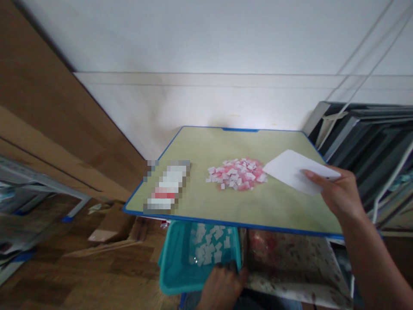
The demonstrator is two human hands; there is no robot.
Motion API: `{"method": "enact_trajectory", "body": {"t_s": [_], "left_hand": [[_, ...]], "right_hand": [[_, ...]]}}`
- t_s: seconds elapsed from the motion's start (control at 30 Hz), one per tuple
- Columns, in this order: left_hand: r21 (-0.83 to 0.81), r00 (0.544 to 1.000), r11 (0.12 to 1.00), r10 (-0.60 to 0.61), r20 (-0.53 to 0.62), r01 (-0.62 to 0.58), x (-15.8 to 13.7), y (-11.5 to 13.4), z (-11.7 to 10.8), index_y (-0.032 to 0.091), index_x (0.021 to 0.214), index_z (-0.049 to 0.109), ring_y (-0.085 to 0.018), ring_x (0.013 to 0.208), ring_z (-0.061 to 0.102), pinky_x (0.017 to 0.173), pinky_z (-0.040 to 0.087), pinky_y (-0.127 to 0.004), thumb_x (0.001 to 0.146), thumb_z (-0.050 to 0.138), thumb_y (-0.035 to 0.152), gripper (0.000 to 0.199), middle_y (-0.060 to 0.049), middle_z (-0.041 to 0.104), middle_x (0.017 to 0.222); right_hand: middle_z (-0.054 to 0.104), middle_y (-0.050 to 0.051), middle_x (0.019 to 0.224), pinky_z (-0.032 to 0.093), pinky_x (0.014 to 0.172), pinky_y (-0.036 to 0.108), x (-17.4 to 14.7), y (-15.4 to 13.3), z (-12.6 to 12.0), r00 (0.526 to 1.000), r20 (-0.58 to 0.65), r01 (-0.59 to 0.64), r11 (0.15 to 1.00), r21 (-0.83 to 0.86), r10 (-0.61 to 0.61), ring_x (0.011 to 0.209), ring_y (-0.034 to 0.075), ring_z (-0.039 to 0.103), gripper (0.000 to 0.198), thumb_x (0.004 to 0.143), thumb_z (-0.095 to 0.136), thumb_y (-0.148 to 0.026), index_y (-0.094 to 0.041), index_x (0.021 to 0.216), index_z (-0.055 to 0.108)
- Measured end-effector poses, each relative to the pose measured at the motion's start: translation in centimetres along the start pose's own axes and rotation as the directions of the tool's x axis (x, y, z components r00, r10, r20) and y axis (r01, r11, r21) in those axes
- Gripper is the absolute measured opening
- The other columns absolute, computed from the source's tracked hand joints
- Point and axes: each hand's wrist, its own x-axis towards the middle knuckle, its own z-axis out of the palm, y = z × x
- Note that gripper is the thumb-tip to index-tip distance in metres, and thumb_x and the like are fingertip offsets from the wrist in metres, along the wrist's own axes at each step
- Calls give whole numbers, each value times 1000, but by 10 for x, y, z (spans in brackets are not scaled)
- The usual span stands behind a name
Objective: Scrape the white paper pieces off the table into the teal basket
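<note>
My right hand (pixel 342 191) pinches a thin white card (pixel 292 170) by its right end, thumb on top. The card tilts above the right part of the board-topped table (pixel 193 146). Its left corner reaches the edge of a pile of small white and pink square pieces (pixel 237 173). Lower down, my left hand (pixel 222 284) is at the near right corner of a teal plastic basin (pixel 183 280), with its fingers curled. Their tips are hidden, and I cannot see what they hold. Several small white pieces (pixel 208 247) lie inside the basin.
A blurred-out flat item (pixel 167 185) lies at the table's left side. Large cardboard (pixel 64 107) leans at the left, with a torn box (pixel 112 224) on the wooden floor. Dark panels (pixel 371 142) stand in a white rack at the right. A white wall (pixel 226 51) rises behind.
</note>
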Motion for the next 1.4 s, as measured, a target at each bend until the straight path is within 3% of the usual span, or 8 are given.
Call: {"method": "enact_trajectory", "body": {"t_s": [0.17,0.47,0.67,0.87,1.0,1.07,1.2,1.4], "left_hand": [[30,1000,1000,-5,8,5,5,-3,-6,21,105,52,-22,61,59,51,44,-29,81,52,15,25,-6,60,72],[89,972,973,221,-81,-214,-5,-18,-1,22,118,41,-21,54,55,45,39,-27,81,54,20,39,-1,58,65],[119,960,959,267,-80,-257,-6,-21,-8,20,103,50,-20,53,55,43,36,-27,79,56,19,25,-2,58,64],[62,969,971,236,-78,-231,-6,-17,2,21,104,49,-20,55,56,43,35,-26,78,56,17,27,-2,59,65],[44,981,981,190,-40,-188,-7,-13,9,22,99,52,-20,57,57,45,36,-26,78,56,18,22,-3,60,67],[35,984,984,177,-32,-176,-8,-12,9,23,99,52,-20,58,58,46,37,-26,79,56,20,21,-3,60,69],[8,990,991,136,-37,-136,-10,-13,1,25,100,52,-20,58,56,46,37,-27,82,51,22,19,-2,61,71],[12,987,987,163,-17,-163,-13,-14,-4,25,103,52,-20,59,56,48,38,-28,83,49,23,21,-4,61,75]], "right_hand": [[64,-3,64,35,43,21,-5,-2,2,999,19,-41,998,-41,42,49,9,49,20,59,71,-28,-19,76,68],[62,-2,59,35,41,23,-14,10,-14,999,-26,-45,991,-127,42,48,11,48,23,61,69,-32,-19,79,68],[69,5,69,43,45,25,-17,-11,4,973,229,102,962,-255,-43,54,16,58,20,65,65,-36,-18,74,69],[71,6,77,46,53,25,-8,-24,40,839,519,314,925,-215,-164,61,17,62,25,73,56,-37,-18,82,70],[71,5,74,45,51,24,-2,-28,35,768,622,348,915,-205,-153,57,16,61,26,72,57,-37,-17,84,70],[70,4,70,43,49,22,-1,-31,26,771,624,335,914,-227,-128,56,15,60,25,73,58,-36,-18,83,70],[69,3,68,41,47,22,-4,-34,16,850,519,262,927,-270,-90,53,14,58,21,71,59,-36,-20,79,71],[67,3,63,39,45,22,-7,-27,7,796,605,213,942,-260,-13,51,13,54,24,69,60,-39,-19,77,71]]}}
